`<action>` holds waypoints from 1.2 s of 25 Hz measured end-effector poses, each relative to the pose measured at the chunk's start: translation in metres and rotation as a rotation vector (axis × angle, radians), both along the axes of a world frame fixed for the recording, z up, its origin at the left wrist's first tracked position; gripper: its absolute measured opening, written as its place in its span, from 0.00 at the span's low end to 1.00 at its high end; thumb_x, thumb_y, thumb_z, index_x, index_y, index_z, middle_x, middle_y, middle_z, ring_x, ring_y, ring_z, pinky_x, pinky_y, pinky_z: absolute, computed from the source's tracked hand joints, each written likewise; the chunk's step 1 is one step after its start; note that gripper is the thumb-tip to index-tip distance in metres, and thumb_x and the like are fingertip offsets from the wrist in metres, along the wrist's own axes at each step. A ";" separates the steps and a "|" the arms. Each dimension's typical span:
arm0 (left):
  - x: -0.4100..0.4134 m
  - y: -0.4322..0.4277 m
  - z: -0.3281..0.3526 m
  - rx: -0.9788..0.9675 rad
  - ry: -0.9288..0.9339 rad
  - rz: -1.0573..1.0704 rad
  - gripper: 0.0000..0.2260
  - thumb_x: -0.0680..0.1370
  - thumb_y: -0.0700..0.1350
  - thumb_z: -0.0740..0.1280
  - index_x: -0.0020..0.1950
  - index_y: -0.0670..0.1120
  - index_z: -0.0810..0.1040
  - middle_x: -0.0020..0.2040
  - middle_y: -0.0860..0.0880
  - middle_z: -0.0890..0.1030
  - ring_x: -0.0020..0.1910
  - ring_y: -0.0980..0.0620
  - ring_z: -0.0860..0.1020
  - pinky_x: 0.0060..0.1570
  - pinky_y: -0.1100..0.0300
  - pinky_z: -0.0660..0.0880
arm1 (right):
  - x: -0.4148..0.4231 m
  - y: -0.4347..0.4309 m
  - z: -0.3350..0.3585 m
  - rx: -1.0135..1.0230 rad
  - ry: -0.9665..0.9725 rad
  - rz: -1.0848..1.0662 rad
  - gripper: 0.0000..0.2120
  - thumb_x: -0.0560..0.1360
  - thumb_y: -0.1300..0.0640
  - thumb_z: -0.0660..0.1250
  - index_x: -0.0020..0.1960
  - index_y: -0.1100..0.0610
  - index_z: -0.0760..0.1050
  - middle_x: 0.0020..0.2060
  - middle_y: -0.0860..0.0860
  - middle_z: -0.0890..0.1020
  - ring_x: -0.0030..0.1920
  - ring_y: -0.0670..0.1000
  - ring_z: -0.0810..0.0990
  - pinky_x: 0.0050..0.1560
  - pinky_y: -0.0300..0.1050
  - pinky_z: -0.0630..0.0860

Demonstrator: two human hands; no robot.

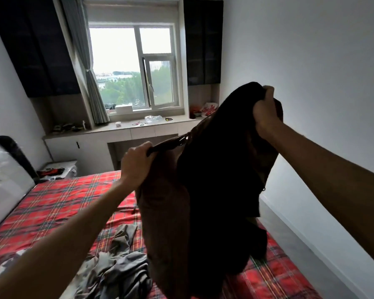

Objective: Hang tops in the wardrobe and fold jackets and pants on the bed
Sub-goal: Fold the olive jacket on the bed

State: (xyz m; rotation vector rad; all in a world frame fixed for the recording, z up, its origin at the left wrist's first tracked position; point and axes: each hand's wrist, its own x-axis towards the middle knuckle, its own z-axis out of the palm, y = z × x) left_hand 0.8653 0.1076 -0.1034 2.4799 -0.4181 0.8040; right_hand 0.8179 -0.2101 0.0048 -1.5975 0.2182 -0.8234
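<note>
Jacket [214, 190] in left hand [136, 162], right hand [266, 111], screening bed [58, 203], grey clothes [121, 266] beside

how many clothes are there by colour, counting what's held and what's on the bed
dark brown garment, held up by left hand and right hand: 1
grey heap on the bed: 1, pieces within unclear
pale piece at the picture's lower left: 1, mostly hidden
total: 3
</note>
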 end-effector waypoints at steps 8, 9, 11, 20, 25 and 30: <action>0.039 0.018 0.056 0.214 -0.049 0.049 0.06 0.77 0.44 0.69 0.51 0.44 0.83 0.45 0.38 0.84 0.47 0.36 0.81 0.45 0.47 0.75 | 0.032 -0.017 0.011 -0.615 -0.118 -0.029 0.32 0.68 0.78 0.52 0.68 0.57 0.62 0.51 0.51 0.74 0.50 0.47 0.75 0.47 0.19 0.63; 0.038 0.021 0.054 0.218 -0.023 0.050 0.06 0.77 0.44 0.69 0.50 0.44 0.84 0.44 0.38 0.84 0.46 0.36 0.81 0.44 0.48 0.74 | 0.030 -0.011 0.009 -0.643 -0.164 -0.042 0.32 0.67 0.78 0.53 0.68 0.57 0.64 0.53 0.49 0.74 0.53 0.46 0.74 0.51 0.18 0.62; 0.029 0.024 0.044 0.232 0.032 0.086 0.06 0.77 0.43 0.69 0.48 0.42 0.84 0.43 0.38 0.84 0.46 0.36 0.81 0.41 0.53 0.68 | 0.022 0.004 -0.004 -0.714 -0.260 -0.043 0.31 0.66 0.76 0.55 0.67 0.58 0.66 0.57 0.46 0.71 0.58 0.43 0.70 0.60 0.20 0.57; -0.087 0.036 -0.090 0.178 0.428 -0.077 0.03 0.73 0.33 0.68 0.45 0.39 0.78 0.37 0.42 0.78 0.36 0.45 0.76 0.32 0.57 0.63 | -0.066 0.035 -0.146 -1.013 -0.217 0.043 0.34 0.67 0.78 0.64 0.66 0.53 0.60 0.58 0.64 0.77 0.60 0.58 0.73 0.68 0.39 0.61; -0.132 0.046 -0.109 0.124 0.520 -0.167 0.09 0.73 0.33 0.68 0.44 0.46 0.72 0.37 0.45 0.78 0.33 0.49 0.76 0.26 0.66 0.67 | -0.091 0.047 -0.162 -1.150 -0.261 0.128 0.21 0.76 0.65 0.58 0.67 0.55 0.59 0.54 0.64 0.77 0.55 0.59 0.76 0.62 0.45 0.68; -0.122 0.058 -0.126 0.029 0.635 -0.078 0.08 0.73 0.35 0.70 0.45 0.46 0.74 0.37 0.47 0.79 0.32 0.52 0.78 0.26 0.67 0.70 | -0.056 0.067 -0.171 -1.101 -0.174 0.211 0.30 0.70 0.74 0.61 0.66 0.53 0.60 0.59 0.64 0.76 0.60 0.58 0.73 0.65 0.39 0.62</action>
